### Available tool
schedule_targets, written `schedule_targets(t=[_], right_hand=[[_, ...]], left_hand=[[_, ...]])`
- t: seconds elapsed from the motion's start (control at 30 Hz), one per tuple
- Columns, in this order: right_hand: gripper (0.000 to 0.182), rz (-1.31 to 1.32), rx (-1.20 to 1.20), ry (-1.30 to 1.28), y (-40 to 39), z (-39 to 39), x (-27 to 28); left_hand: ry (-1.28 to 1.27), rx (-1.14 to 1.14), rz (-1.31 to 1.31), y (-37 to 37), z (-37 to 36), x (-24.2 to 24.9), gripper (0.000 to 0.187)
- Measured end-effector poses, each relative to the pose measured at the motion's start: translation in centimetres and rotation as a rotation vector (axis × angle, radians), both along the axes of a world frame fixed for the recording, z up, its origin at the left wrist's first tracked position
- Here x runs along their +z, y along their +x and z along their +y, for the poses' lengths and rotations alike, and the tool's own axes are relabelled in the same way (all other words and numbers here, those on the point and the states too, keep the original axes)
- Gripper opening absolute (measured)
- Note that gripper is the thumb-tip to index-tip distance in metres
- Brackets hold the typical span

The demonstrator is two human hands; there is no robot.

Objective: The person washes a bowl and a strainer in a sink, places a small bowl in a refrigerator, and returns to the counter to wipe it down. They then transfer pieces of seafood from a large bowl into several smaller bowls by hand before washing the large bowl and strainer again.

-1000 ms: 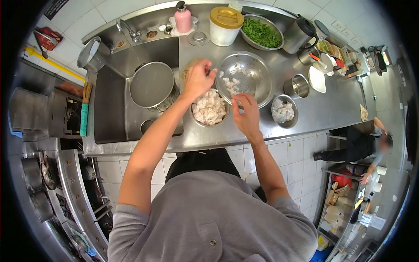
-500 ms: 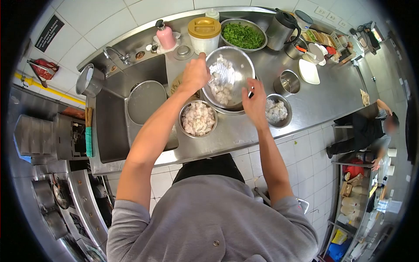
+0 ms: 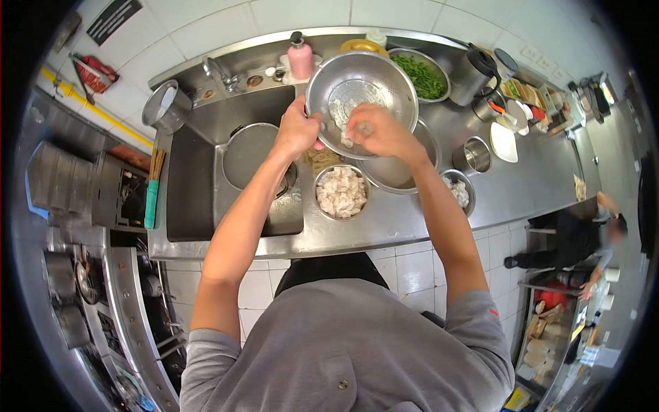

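Observation:
My left hand point(image 3: 298, 129) is closed on the near left rim of a metal colander point(image 3: 401, 89), which is held tilted above the counter. My right hand point(image 3: 386, 134) reaches inside it, fingers curled around pale peeled shrimp point(image 3: 345, 134); the fingers are slightly blurred. A few pieces cling near the colander's lower side. Below and partly behind it stands a wide metal bowl point(image 3: 429, 147). A smaller metal bowl point(image 3: 368, 199) heaped with pale shrimp pieces point(image 3: 341, 191) is in front. Another bowl of shrimp point(image 3: 458, 191) is partly hidden by my right forearm.
To the left is a sink point(image 3: 189, 185) holding a large round pot point(image 3: 250, 156). Behind are a pink pump bottle point(image 3: 300, 58), a bowl of chopped greens point(image 3: 420, 75) and a steel jug point(image 3: 473, 75). A metal cup point(image 3: 475, 156) and white dish point(image 3: 503, 142) stand right. Another person point(image 3: 576, 237) is farther right.
The colander is lifted off the wide bowl, and much less shrimp shows in it. My right hand has moved from beside its right rim to inside it. The view has shifted.

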State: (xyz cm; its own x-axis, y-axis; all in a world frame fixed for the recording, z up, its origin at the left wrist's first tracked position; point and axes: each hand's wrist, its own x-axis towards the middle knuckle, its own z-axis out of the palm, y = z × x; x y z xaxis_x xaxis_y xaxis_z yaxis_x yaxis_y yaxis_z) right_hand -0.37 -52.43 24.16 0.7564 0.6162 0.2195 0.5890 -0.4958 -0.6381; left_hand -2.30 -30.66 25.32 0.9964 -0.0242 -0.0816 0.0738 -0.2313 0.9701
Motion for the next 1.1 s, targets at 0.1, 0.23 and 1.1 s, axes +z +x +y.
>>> schedule_targets(t=[0.1, 0.23, 1.1], right_hand=[[0.026, -0.323, -0.241, 0.160, 0.5, 1.7, -0.2], [0.027, -0.253, -0.070, 0.015, 1.2, 3.4, -2.3], [0.028, -0.019, -0.446, -0.021, -5.4, 6.3, -3.5]], left_hand=[[-0.084, 0.057, -0.013, -0.6, 0.5, -0.5, 0.031], [-0.170, 0.086, -0.008, -0.9, -0.5, -0.2, 0.028], [0.076, 0.128, -0.123, -4.1, -0.1, -0.5, 0.022]])
